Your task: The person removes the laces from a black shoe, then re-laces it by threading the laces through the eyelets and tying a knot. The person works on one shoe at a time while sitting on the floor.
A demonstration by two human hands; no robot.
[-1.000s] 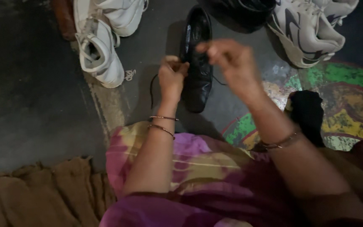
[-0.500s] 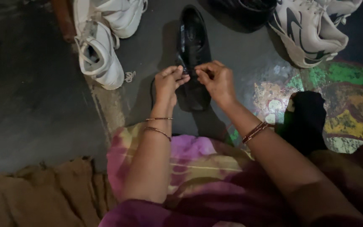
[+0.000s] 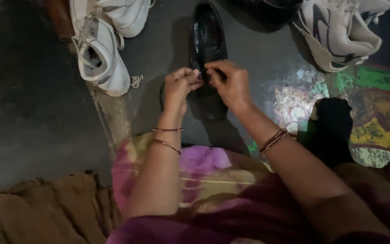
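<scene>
A black leather shoe (image 3: 207, 40) lies on the dark floor in front of me, toe pointing away. My left hand (image 3: 179, 86) and my right hand (image 3: 231, 83) meet over its laced part, fingertips pinched on the thin black shoelace (image 3: 202, 77). A loop of the lace hangs at the left of the shoe by my left wrist. Both wrists wear thin bangles. My knees, covered in pink and yellow cloth, are below.
Two white sneakers (image 3: 100, 54) lie at upper left with a loose white lace end beside them. A white and black sneaker (image 3: 339, 31) sits at upper right. A black cloth (image 3: 332, 126) rests on a colourful painted floor patch (image 3: 375, 113). Brown cloth (image 3: 41, 212) lies at lower left.
Both hands came down from a raised position and drew together over the shoe; the right hand moved left and lower toward the laces.
</scene>
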